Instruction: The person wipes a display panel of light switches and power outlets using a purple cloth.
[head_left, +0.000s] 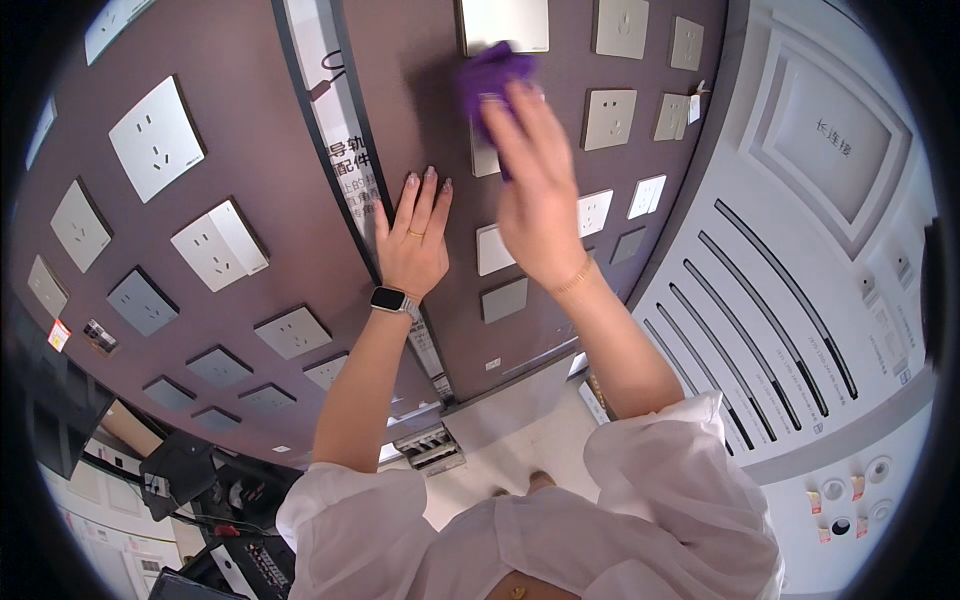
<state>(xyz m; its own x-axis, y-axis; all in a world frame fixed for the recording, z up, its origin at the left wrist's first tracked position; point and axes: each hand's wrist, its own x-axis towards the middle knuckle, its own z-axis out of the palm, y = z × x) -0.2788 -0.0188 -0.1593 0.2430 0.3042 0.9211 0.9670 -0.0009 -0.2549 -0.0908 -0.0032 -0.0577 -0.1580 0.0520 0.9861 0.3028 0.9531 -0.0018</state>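
Note:
My right hand (536, 180) holds a bunched purple cloth (499, 71) against the brown display panel (420, 45), over a light switch plate (484, 150) that it partly covers. The hand and cloth are blurred. A larger pale plate (506, 22) is mounted just above the cloth. My left hand (416, 232) lies flat on the panel with its fingers apart and holds nothing, beside a black-edged vertical track strip (349, 150).
Socket plates (157, 139) cover the panel on the left, and more beige socket plates (610, 120) stand at right. A white wall display with dark linear strips (780, 300) adjoins on the right. Electronic equipment (262, 562) sits at lower left.

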